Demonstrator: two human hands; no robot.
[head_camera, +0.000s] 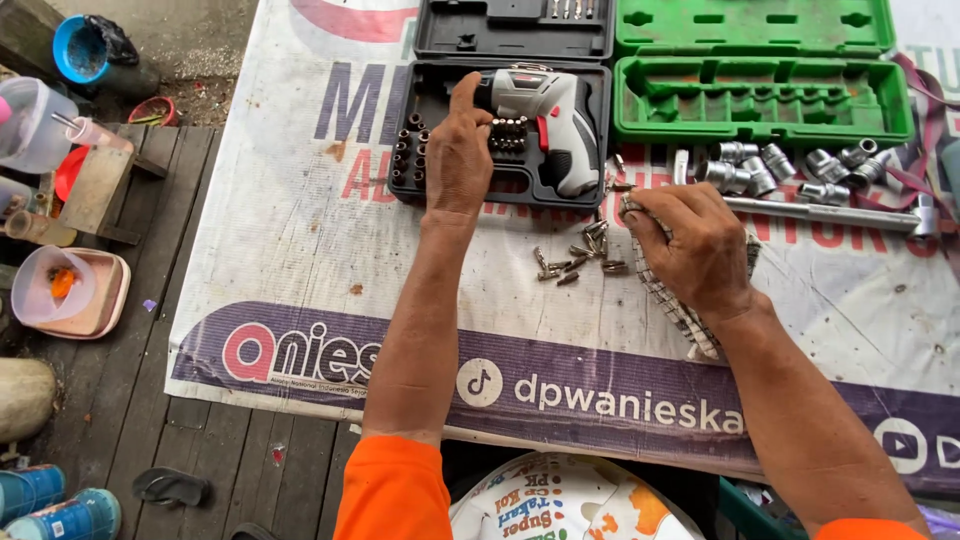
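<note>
My left hand reaches into an open black tool case, its fingers curled over the rows of screwdriver bits beside a white and red cordless screwdriver. I cannot tell whether it grips a bit. My right hand lies closed on a checked cloth on the printed banner, right beside a small heap of loose bits.
An open green socket case sits at the top right, with several chrome sockets and a long ratchet handle below it. Plastic tubs and jars stand on the wooden planks to the left.
</note>
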